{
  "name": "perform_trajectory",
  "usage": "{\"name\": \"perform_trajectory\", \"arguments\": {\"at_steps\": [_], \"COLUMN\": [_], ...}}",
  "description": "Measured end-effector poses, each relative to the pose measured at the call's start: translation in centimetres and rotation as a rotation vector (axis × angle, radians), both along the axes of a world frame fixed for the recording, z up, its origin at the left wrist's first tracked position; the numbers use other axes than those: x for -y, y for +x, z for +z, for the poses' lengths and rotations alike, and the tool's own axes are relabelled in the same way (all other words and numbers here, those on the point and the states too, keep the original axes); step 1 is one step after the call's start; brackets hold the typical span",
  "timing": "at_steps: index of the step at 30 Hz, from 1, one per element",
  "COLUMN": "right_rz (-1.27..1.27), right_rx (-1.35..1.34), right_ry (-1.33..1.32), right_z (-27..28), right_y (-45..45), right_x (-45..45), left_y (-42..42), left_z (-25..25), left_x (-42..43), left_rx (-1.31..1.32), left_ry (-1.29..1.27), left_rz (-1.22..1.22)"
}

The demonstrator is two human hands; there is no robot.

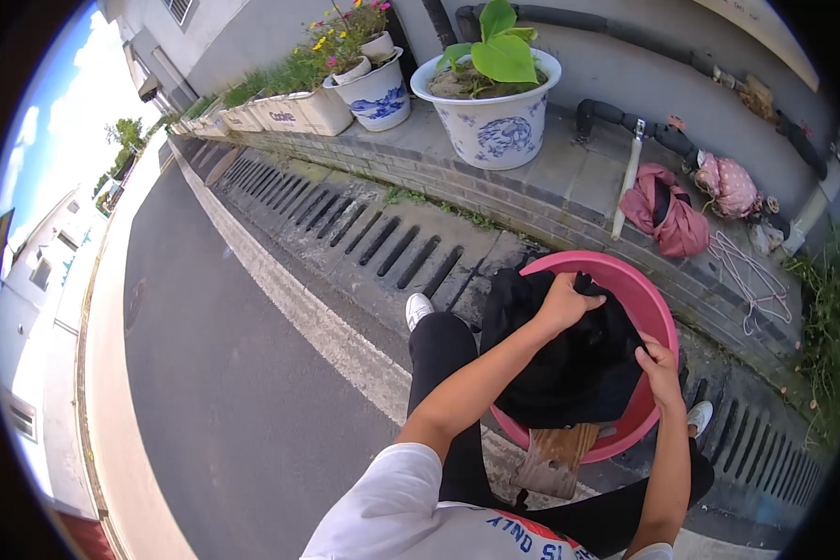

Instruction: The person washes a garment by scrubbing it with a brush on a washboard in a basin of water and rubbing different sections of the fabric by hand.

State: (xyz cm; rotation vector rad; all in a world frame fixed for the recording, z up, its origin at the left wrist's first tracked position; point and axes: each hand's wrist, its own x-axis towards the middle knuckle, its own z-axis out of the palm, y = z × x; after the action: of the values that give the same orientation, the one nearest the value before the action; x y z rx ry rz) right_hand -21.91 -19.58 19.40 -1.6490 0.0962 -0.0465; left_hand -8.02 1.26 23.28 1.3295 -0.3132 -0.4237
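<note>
A pink plastic basin [661, 313] stands on the ground between my knees. Black cloth, seemingly a garment [569, 364], fills much of it and hangs over the left rim. My left hand [567, 303] is closed on the upper part of the cloth, thumb and fingers pinching a fold. At the right side of the basin, my right hand [660, 369] grips the cloth's edge close to the rim. A wooden board [558, 457] leans out over the basin's near rim, its upper end under the cloth. The inside bottom of the basin is hidden.
Behind the basin runs a brick ledge [569, 210] with potted plants [485, 121], a pink cloth bundle [665, 210], a white-handled stick [629, 177] and wire hangers [751, 280]. A slotted drain cover [383, 243] lies along the ledge. Grey road [252, 373] stretches to the left.
</note>
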Motion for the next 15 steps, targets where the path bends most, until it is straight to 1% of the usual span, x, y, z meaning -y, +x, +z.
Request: {"name": "perform_trajectory", "arguments": {"at_steps": [1,2,4,6,7,9,10,11,12,13,14,15], "right_rz": [0.032,0.065,0.078,0.019,0.000,-0.327,-0.483,-0.548,-0.611,-0.700,-0.782,-0.827], "right_rx": [0.045,0.102,0.194,0.137,0.112,0.041,0.009,0.005,0.001,-0.034,0.071,0.180], "right_ry": [0.078,0.153,0.268,0.437,0.525,0.367,0.282,0.225,0.170,0.032,-0.124,-0.190], "right_z": [1.6,3.1,6.6,5.1,3.8,1.7,0.4,-1.4,-3.0,-3.7,-3.4,-3.0], "right_y": [-0.4,-0.7,-1.5,-1.6,-1.3,1.1,2.2,3.0,3.6,3.9,4.1,4.3], "right_x": [0.1,-0.1,-0.8,0.6,1.0,0.1,-0.4,-0.7,-0.9,-1.5,-2.7,-3.8], "left_y": [0.0,0.0,0.9,0.5,0.6,0.6,0.5,0.2,0.1,0.1,0.3,0.4], "left_z": [1.1,3.0,3.6,5.3,4.5,1.0,0.0,0.2,-0.5,-2.0,-3.7,-4.8], "left_x": [-0.2,-1.3,-2.8,-3.5,-3.4,-2.0,-1.1,-0.4,0.4,1.0,1.7,2.3], "left_rx": [0.030,-0.035,0.042,0.029,-0.072,-0.214,-0.278,-0.363,-0.441,-0.518,-0.595,-0.663], "left_ry": [-0.034,0.107,0.127,0.158,0.116,0.083,0.066,0.097,0.032,-0.031,-0.096,-0.164], "left_rz": [0.006,-0.118,-0.331,-0.464,-0.472,-0.316,-0.234,-0.217,-0.180,-0.141,-0.098,-0.083]}}
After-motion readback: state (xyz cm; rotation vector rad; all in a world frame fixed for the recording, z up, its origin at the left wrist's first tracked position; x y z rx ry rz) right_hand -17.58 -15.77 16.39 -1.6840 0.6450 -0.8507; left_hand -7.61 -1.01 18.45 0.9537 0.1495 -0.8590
